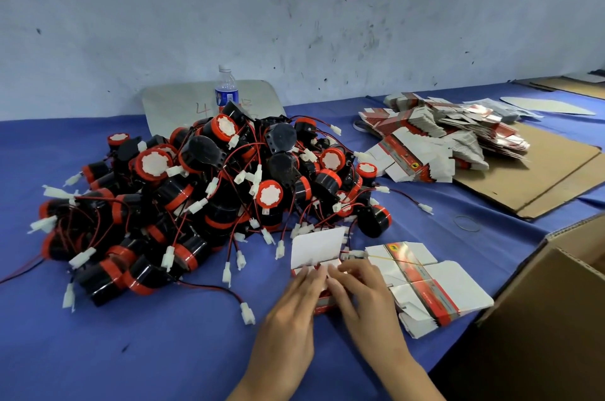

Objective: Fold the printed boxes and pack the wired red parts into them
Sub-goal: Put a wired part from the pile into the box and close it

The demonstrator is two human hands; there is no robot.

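head view: small white-and-red printed cardboard box [322, 302] sits front-centre on the blue cloth table [163, 351], mostly covered by both hands. its white lid flap [317, 247] stands up on the far side, and the fold line runs left-right across the view. the rest of the box's shape and its inside are hidden, so i can't tell if anything is packed yet. looks half formed to me.

left hand [293, 299] lies on the box from the near left, fingers fairly straight, pressing down. right hand [361, 289] comes in from the right with fingers bent, tips meeting the left fingertips at the base of the flap. can't tell if it pinches a tab or only pushes.

key relation: the heap of black round wired parts with red rims and white plugs [209, 197] lies beyond and left of the box, with its nearest plugs just past the flap. the left hand is nearer the heap, so my guess is left fetches and right steadies the box. risk: the wires are tangled, so one part may drag others along.

just right of the right hand is a stack of flat printed box blanks [425, 286] with a thin yellow band across it. further right is an open brown corrugated carton [540, 318]. far right, more flat blanks [442, 138] are heaped on a brown cardboard sheet [540, 178]. a loose rubber band [466, 223] lies on the cloth. a clear plastic water bottle [226, 89] stands behind the heap.
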